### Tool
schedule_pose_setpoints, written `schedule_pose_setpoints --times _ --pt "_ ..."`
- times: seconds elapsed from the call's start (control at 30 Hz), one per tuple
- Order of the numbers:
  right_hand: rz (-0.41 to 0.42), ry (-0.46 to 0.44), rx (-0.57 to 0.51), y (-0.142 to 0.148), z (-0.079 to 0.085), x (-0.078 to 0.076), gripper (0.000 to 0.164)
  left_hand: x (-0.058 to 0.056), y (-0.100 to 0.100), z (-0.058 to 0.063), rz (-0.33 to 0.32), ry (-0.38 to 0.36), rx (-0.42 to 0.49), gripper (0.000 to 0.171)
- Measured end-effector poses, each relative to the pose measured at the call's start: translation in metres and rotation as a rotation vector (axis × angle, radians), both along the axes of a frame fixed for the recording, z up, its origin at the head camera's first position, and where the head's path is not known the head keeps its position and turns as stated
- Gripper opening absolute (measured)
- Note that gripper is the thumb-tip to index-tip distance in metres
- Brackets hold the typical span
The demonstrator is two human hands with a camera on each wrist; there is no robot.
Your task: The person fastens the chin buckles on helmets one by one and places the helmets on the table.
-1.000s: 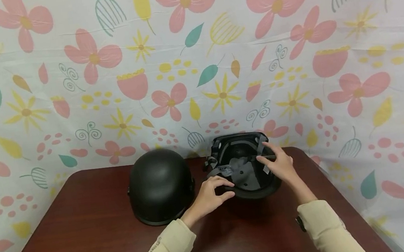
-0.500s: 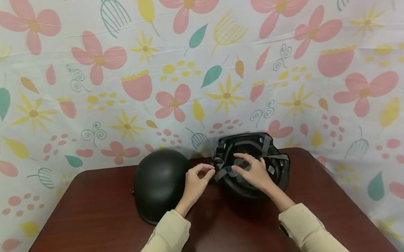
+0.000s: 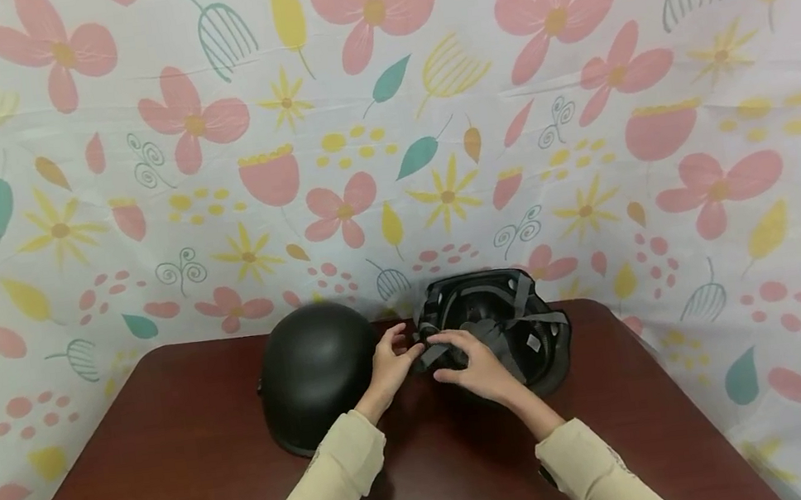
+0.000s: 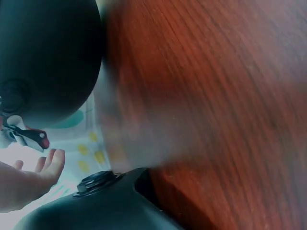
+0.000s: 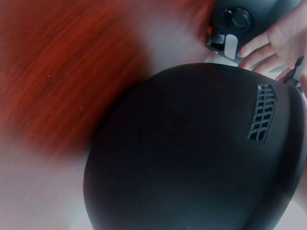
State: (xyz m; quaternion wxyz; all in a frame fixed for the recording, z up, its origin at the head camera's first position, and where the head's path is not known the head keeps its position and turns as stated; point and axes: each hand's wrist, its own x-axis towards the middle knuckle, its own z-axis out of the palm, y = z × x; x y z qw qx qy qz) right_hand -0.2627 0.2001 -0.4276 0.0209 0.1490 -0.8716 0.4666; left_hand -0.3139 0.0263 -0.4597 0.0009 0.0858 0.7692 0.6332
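An upturned black helmet (image 3: 484,294) lies on the right of the table, showing its padding, grey webbing and white label (image 3: 534,343). My right hand (image 3: 483,369) is over its near left rim, thumb and forefinger apart around a grey strap (image 3: 432,354); contact is unclear. My left hand (image 3: 387,368) hovers between the helmets, fingers loosely bent. In the left wrist view, a dark buckle with a red part (image 4: 33,137) hangs beside the shell, close to my left fingers. A second black helmet (image 3: 318,373) sits dome up on the left.
The helmets rest on a dark red wooden table (image 3: 173,478). Right behind it hangs a white cloth with printed flowers (image 3: 343,211). A round side knob (image 4: 98,181) sticks out of the left helmet towards the gap between both.
My right hand has moved left across the upturned helmet to its left rim. My left hand has moved from the near rim to the gap. The helmet's straps have shifted.
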Motion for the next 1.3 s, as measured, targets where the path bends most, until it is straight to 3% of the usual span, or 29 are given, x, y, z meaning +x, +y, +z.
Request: schedule_pose_setpoints --times 0.23,0.6,0.9,1.13,1.3 --pt "-0.037 -0.035 -0.013 -0.004 -0.007 0.003 0.054 -0.003 0.0 -0.007 -0.062 -0.125 0.059 0.06" --pt "-0.069 0.138 0.017 -0.011 -0.022 0.004 0.042 0.008 -0.006 -0.01 -0.082 -0.119 0.082 0.041" --pt "-0.082 0.31 -0.029 -0.004 -0.027 0.001 0.03 0.01 -0.002 0.005 -0.104 -0.107 0.141 0.037" --pt "-0.203 0.275 -0.164 -0.009 -0.024 0.002 0.017 0.013 -0.003 0.011 -0.098 -0.075 0.166 0.036" --pt "-0.209 0.216 -0.202 -0.013 -0.005 0.013 0.019 0.014 -0.002 0.016 -0.091 -0.022 0.18 0.032"
